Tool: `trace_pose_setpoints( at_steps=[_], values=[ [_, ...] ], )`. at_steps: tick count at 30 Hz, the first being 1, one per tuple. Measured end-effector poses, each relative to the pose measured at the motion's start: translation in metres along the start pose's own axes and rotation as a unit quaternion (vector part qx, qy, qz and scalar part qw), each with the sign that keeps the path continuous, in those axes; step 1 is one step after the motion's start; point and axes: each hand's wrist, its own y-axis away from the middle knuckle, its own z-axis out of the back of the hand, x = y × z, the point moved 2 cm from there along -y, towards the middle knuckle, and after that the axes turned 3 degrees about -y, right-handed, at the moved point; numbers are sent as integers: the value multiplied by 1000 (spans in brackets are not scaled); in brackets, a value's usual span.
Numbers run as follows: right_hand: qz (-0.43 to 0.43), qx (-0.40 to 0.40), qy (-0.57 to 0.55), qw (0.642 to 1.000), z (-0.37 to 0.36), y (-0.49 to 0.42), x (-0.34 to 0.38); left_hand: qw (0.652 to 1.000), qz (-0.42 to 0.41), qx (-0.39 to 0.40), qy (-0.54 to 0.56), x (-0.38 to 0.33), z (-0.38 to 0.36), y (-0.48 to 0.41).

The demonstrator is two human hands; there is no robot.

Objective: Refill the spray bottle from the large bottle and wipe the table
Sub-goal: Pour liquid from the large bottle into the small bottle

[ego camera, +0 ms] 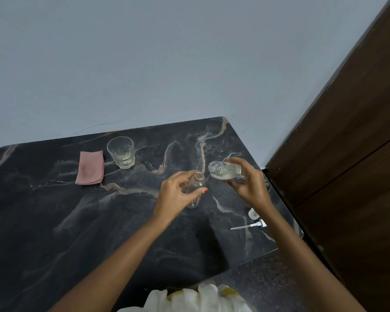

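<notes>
The dark marbled table point(77, 221) fills the lower left of the view against a pale wall, with a brown wooden door point(347, 154) along its right edge. Both forearms reach in from the near edge toward the table's right middle, where the pouring is set up. A folded pink cloth point(90, 167) lies at the far left, well apart from the bottles, probably kept dry for the wiping, which is not yet begun. Just to its right a clear glass point(121, 154) stands upright with a little clear liquid in it. The large bottle point(227, 171) is lifted off the table and tipped almost onto its side, its open mouth pointing left, so the refill looks to be at the pouring step. I cannot tell whether liquid is running out. The right hand point(250, 188) wraps the bottle's body from the near side, fingers curled over it and wrist bent. The spray bottle point(197, 183), small and clear with its neck open, sits just left of that mouth, near it but apart. The left hand point(178, 194) curls round its body, thumb across the near side, likely to steady the narrow neck. Whether its base rests on the table is unclear. The spray pump point(250, 226) with its tube lies at the near right, a small white cap point(252, 213) just beyond it, both seemingly set aside to leave the openings free.
</notes>
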Motion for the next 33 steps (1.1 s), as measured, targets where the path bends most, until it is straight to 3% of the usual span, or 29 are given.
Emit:
trace_pose_setpoints(
  at_steps=[12, 33],
  values=[
    [120, -5, 147, 982, 10, -18, 20, 1000, 4, 25, -5, -10, 1, -9],
    [173, 4, 233, 957, 18, -26, 34, 1000, 26, 8, -14, -15, 4, -8]
  ],
)
